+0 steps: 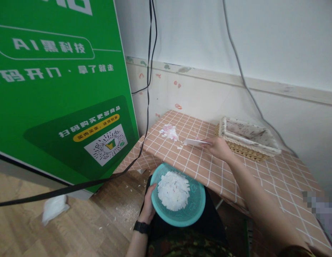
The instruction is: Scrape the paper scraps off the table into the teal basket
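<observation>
My left hand grips the left rim of a round teal plastic colander above my lap. A heap of small white paper scraps lies inside it. Over the table, my right hand is closed on the right end of a flat white card. The card's far end points left, close to a few loose bits on the cloth. Farther left sits a small pile of white and pink paper scraps.
A checked brown cloth covers the table. A cloth-lined wicker basket stands at the back. At left rises a green cabinet, with a black cable hanging in front. A white bag and scattered bits lie on the floor.
</observation>
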Demonstrator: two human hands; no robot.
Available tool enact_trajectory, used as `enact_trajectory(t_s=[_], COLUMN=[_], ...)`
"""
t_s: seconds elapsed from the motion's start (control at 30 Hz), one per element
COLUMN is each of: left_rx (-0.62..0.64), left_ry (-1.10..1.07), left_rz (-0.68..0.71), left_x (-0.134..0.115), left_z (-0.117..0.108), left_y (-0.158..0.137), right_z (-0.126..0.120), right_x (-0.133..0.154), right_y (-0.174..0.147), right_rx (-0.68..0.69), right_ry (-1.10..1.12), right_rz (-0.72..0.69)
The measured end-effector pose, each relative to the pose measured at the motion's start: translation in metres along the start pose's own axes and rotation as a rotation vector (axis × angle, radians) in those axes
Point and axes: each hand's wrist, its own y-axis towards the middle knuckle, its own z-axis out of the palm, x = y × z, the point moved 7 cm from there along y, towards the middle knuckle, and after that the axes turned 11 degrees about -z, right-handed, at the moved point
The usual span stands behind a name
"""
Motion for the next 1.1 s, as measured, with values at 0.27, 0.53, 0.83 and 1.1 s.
enact_trajectory(t_s=[0.27,0.53,0.83,1.1], left_rx=[-0.002,0.001,-0.003,-0.018], left_ry=[-0.007,-0.024,-0.020,-0.007], left_rz=[-0.021,-0.028,-0.043,-0.018], left_x=[0.002,0.004,0.004,0.001], left_z=[-0.002,-0.004,-0.001,-0.001], left_y=[0.001,0.003,0.001,-0.001], right_z=[-0.014,0.005,0.002,0.002], right_x=[0.008,0.020,0.019,0.019], right_y=[-0.014,-0.016,-0.016,-0.013], right_rx=[-0.011,-0.006,0.010,-0.021], right_ry=[0.025,0.026,0.035,-0.047], right_rz=[0.052,0.062,0.029,0.064])
